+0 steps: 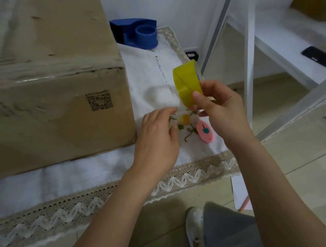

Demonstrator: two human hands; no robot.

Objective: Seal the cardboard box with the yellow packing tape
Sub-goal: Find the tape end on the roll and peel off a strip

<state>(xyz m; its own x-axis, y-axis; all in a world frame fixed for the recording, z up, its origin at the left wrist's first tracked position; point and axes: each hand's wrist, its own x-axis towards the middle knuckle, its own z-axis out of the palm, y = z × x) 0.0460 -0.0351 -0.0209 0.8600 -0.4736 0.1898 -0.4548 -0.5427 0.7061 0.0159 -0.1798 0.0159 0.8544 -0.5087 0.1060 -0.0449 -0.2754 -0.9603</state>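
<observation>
Right hand [221, 107] first: our grip there is clamped on the roll of yellow packing tape [187, 82], thumb pressed on the outer face and the other fingers curled behind and below it, so the roll stands up out of the hand, lifted clear of the worktop [65, 177]. Left hand [159, 135] sits just beside and a touch lower, fingers bent in toward the roll's underside; we judge it is feeling for the loose end, though blur keeps us from telling whether that grip has pinched anything or is merely half closed.

Now the relation that matters: the cardboard box [48, 89] lies to the left of both hands and further from us, resting on the white lace-edged cloth [153, 65]. Our left hand is the nearer one to it, close by its right-hand wall. The box's long axis runs away left across the worktop, so tape would need carrying up and over to its top.

Its look: brown, scuffed, dented, a square printed code [99, 100] on the near side, glossy clear film along the top edge.
</observation>
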